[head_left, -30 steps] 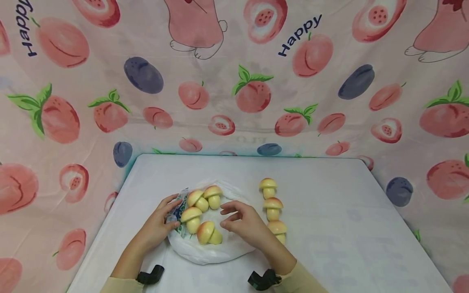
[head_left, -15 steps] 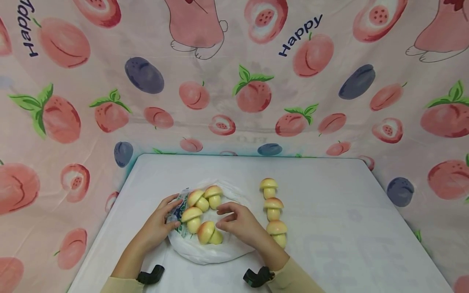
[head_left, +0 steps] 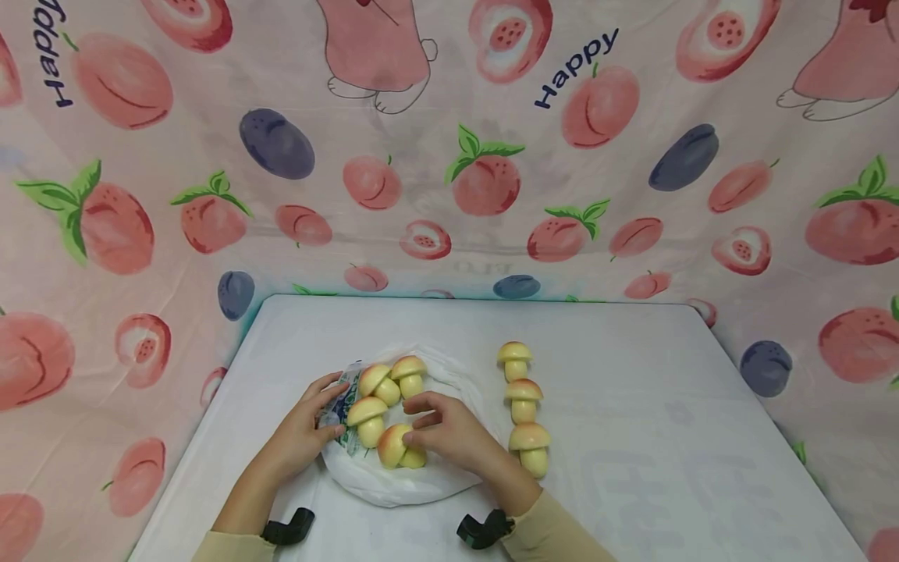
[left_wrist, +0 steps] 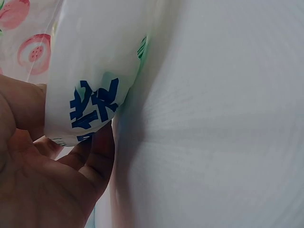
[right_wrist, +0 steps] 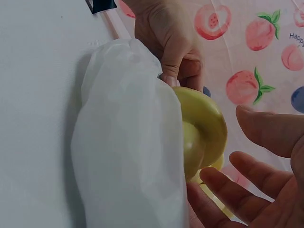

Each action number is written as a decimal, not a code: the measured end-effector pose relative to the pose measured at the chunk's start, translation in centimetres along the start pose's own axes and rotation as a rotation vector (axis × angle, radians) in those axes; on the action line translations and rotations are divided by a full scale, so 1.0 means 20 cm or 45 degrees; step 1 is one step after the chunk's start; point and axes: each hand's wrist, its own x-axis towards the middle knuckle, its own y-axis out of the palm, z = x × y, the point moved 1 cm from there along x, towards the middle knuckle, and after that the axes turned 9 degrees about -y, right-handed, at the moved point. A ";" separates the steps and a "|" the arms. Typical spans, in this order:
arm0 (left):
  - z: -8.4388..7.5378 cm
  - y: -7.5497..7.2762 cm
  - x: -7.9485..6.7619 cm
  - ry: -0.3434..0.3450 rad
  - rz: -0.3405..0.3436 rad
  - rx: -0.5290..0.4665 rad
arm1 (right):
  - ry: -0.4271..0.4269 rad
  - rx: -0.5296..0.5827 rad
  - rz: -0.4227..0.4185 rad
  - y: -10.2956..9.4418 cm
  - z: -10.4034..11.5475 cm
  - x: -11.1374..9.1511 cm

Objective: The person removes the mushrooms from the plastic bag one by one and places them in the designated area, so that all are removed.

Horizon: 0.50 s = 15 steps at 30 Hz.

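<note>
A white plastic bag (head_left: 372, 485), its rim rolled down, stands on the table with several yellow toy mushrooms in its mouth. My left hand (head_left: 298, 429) grips its left edge; thumb and fingers sit on both sides of the plastic (left_wrist: 95, 42), beside blue and green print. My right hand (head_left: 453, 433) is over the bag's right part, thumb and fingers spread apart with nothing held. Its fingertips are right at the nearest toy mushroom (head_left: 391, 447), which has an orange-tinted cap. In the right wrist view that mushroom (right_wrist: 209, 114) shows cap and stem beyond the bag's rim.
Right of the bag, three more mushrooms stand in a line, a far one (head_left: 516, 359), a middle one (head_left: 524, 398) and a near one (head_left: 530, 445). A white cloth covers the table (head_left: 667, 437). Behind it hangs a fruit-printed curtain (head_left: 421, 125).
My right hand has moved left and slightly nearer, from the bag's right part to the nearest mushroom. The near mushroom of the line now shows fully. My left hand stays still.
</note>
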 end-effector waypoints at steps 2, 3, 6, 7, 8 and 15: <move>0.00 0.00 0.00 0.005 -0.001 0.001 | 0.005 -0.004 0.008 0.01 0.00 0.00; 0.00 0.00 0.00 0.005 -0.001 0.001 | 0.006 -0.007 0.014 0.01 0.00 0.00; 0.00 0.00 0.00 0.003 0.000 0.001 | 0.005 -0.022 0.026 0.02 -0.01 0.00; 0.00 0.00 0.00 0.001 -0.001 0.001 | 0.005 -0.027 0.029 0.02 -0.01 0.00; 0.00 0.00 0.00 -0.002 0.000 0.001 | 0.005 -0.033 0.033 0.03 -0.01 0.01; -0.01 0.00 -0.01 -0.017 0.004 0.001 | 0.001 -0.080 0.057 0.03 -0.01 0.00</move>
